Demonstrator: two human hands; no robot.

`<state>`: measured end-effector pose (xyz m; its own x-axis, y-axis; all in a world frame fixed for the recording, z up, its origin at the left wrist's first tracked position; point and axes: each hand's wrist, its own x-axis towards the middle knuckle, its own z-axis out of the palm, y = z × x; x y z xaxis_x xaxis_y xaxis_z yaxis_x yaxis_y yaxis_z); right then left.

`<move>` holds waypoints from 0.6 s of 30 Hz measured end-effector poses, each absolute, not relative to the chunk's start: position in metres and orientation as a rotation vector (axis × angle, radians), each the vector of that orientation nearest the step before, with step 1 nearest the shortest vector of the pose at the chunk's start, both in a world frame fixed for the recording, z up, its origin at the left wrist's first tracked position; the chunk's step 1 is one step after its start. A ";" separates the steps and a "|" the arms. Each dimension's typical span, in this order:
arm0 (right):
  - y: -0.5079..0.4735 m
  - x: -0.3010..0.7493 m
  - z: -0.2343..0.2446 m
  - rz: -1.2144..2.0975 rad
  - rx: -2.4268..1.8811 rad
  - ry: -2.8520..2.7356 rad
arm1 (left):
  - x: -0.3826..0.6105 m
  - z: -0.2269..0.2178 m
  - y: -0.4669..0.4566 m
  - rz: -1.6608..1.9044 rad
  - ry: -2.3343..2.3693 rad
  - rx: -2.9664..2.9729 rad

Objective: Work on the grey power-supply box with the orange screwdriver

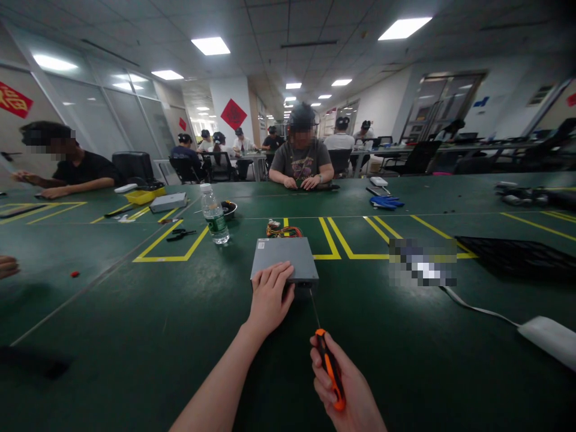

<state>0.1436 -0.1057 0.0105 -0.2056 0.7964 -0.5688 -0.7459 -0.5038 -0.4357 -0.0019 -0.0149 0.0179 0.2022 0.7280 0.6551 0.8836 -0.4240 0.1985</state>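
Note:
A grey metal computer power supply [283, 255] lies on the green table in front of me, its bundle of coloured cables [285, 231] coming out at the far side. My left hand [272, 297] grips its near left part, with the fingers across the top and the thumb by the near face. In my right hand [339, 375] is a screwdriver [330, 369] with an orange and black handle. Its thin shaft points up to the near face of the power supply, close to the right corner; whether the tip touches a screw is too small to tell.
A water bottle [215, 216] stands behind and left, near black pliers [180, 234] and a small bowl [229, 209]. To the right are a white box with a cable [549, 339] and a black panel [522, 258]. A person [301, 156] sits opposite; another's hand [8, 267] shows at left.

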 end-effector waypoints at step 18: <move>-0.100 0.143 0.010 1.760 -0.930 -0.096 | -0.003 0.019 -0.013 -1.048 -1.550 -2.293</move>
